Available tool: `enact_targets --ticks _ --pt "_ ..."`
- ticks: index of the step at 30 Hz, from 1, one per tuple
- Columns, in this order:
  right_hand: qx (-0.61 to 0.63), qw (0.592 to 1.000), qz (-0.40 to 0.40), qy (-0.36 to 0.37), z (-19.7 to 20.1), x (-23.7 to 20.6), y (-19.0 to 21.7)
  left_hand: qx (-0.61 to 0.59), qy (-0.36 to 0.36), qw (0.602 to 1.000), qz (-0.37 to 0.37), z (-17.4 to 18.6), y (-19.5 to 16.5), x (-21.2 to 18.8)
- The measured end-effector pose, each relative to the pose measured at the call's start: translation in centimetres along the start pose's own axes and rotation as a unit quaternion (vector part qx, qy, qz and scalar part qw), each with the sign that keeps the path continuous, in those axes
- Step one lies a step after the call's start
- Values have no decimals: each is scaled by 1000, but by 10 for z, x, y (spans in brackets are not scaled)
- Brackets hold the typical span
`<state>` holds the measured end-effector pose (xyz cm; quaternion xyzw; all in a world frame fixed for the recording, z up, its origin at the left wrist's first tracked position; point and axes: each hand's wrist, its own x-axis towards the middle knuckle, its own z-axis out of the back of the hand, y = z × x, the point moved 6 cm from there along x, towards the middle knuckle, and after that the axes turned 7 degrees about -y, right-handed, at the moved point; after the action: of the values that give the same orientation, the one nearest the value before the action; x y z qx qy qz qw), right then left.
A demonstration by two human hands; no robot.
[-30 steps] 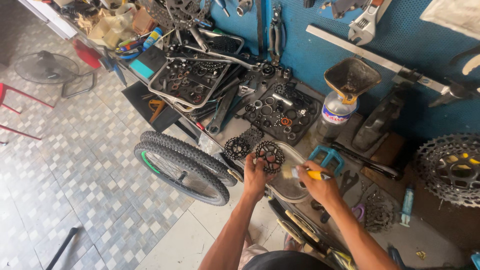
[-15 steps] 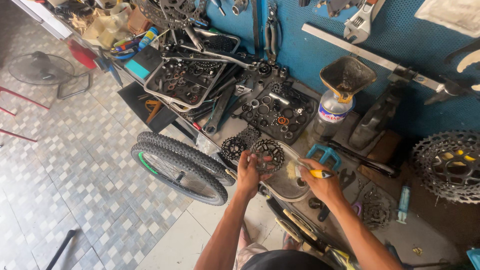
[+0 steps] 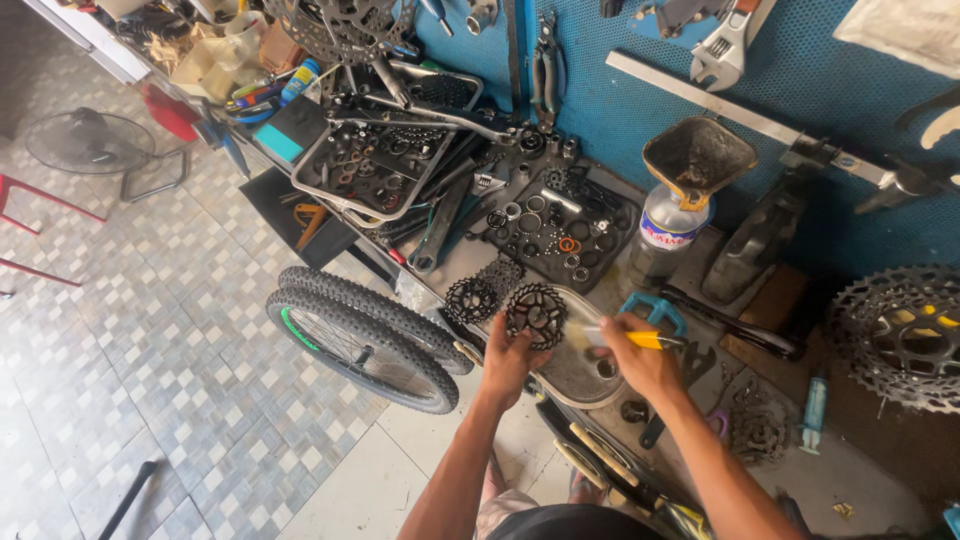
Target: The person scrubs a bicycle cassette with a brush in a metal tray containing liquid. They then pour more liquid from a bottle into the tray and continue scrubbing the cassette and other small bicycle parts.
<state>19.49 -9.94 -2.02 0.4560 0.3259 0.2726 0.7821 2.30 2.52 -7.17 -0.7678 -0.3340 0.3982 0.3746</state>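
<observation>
Left grip (image 3: 510, 360): the hand is closing around the lower edge of a dark toothed sprocket (image 3: 536, 312), holding it upright over a shallow metal pan (image 3: 590, 375).
Right grip (image 3: 640, 362): the fingers are wrapping a yellow-handled brush (image 3: 625, 338), its pale head pointing at the sprocket face and sitting just beside it.
Head view, work position: the sprocket is being held above the desk (image 3: 860, 480) edge, between the pan and a second black sprocket (image 3: 472, 298) lying to its left.
Head view, change: against the two earlier frames, both hands are sitting slightly lower and nearer the pan; the brush is remaining at the sprocket while the camera is drifting. Judgement: the brushing is continuing, not finishing.
Head view, surroundings: a plastic bottle (image 3: 665, 225) with a rusty funnel (image 3: 697, 158) is standing behind the pan; a tray of small rings and washers (image 3: 560, 225) is lying further back; a large silver cassette (image 3: 905, 335) is resting at the far right; a knobby bicycle wheel (image 3: 365, 335) is leaning below the desk on the tiled floor (image 3: 150, 330).
</observation>
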Motion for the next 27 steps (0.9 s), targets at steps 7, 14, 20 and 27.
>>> enact_targets --ticks 7,14,20,27 --pt "-27 999 21 -12 -11 -3 6 71 -21 996 -52 1 2 1" --pt "-8 997 82 -8 -11 -6 23 142 -36 988 -42 -8 -13 -6" --pt "-86 990 101 -47 -4 -12 38 155 -8 987 -47 -16 -20 -10" --pt "-122 990 59 -41 0 -17 36 158 -49 985 -51 -9 -22 -6"
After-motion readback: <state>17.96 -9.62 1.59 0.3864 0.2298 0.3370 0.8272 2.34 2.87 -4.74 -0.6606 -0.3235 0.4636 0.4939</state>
